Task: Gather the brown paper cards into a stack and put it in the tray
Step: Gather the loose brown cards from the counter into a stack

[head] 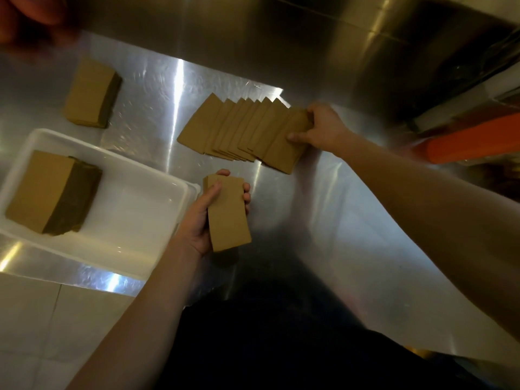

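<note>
One stack of brown cards [47,192] is in the white tray [135,218]. The left hand [201,220] holds a small stack [229,212]. The right hand [322,128] pinches the end card [282,149] of a row [225,130] spread on the counter [337,209], which is not gathered yet.

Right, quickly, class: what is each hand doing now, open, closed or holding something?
Left hand: fingers curled round a small stack of brown cards.
Right hand: pinches the end card of the fanned row.

Item count
One tray [135,209]. Three card stacks: in-tray stack [39,190], stack beyond tray [87,91], stack right of tray [228,212]. One fanned card row [225,128].
</note>
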Action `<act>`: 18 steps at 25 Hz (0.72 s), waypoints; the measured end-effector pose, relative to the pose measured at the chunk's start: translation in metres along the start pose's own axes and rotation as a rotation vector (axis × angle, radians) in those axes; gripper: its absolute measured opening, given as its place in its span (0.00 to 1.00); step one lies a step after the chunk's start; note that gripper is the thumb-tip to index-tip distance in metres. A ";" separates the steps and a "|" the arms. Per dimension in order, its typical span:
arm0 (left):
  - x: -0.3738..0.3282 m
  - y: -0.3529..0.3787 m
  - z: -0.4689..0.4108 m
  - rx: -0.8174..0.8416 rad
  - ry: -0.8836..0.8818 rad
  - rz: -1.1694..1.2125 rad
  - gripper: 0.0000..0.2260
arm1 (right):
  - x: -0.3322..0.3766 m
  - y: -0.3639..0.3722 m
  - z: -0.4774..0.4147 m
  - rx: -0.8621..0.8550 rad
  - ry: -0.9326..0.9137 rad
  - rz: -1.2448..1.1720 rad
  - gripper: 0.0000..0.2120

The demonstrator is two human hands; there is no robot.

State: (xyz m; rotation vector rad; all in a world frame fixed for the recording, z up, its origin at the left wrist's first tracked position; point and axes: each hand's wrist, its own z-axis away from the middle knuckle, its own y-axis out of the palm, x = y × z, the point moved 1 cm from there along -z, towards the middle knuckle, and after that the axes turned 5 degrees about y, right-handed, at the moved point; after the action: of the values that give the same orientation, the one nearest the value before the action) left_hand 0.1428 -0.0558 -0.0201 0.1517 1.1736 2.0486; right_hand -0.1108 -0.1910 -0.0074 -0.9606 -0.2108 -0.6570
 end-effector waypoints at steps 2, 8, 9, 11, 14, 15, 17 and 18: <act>-0.001 -0.003 0.000 -0.003 0.002 -0.009 0.19 | -0.002 -0.005 0.001 0.043 -0.009 -0.096 0.32; -0.001 -0.003 -0.002 -0.002 0.002 -0.016 0.21 | 0.015 -0.005 -0.016 0.178 -0.050 -0.042 0.36; -0.001 -0.002 -0.003 0.008 0.004 -0.016 0.21 | 0.017 -0.001 -0.019 0.165 -0.048 -0.017 0.36; -0.003 -0.003 -0.003 0.017 0.009 -0.010 0.21 | 0.019 0.005 -0.022 0.122 -0.030 -0.031 0.35; -0.005 -0.006 -0.002 0.012 0.015 0.006 0.19 | 0.015 0.006 -0.016 0.094 -0.014 -0.115 0.34; -0.004 -0.006 -0.002 0.012 0.014 0.007 0.18 | 0.012 0.003 -0.012 0.093 -0.006 -0.158 0.34; -0.002 -0.005 -0.003 0.005 0.009 -0.001 0.16 | 0.004 -0.005 -0.002 0.119 0.024 -0.266 0.32; 0.000 -0.004 -0.004 -0.001 0.003 -0.012 0.15 | 0.001 -0.010 0.006 0.144 0.030 -0.307 0.31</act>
State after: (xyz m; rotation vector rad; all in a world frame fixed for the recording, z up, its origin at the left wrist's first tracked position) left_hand 0.1435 -0.0575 -0.0254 0.1406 1.1733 2.0398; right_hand -0.1152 -0.1903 0.0033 -0.7858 -0.3792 -0.9238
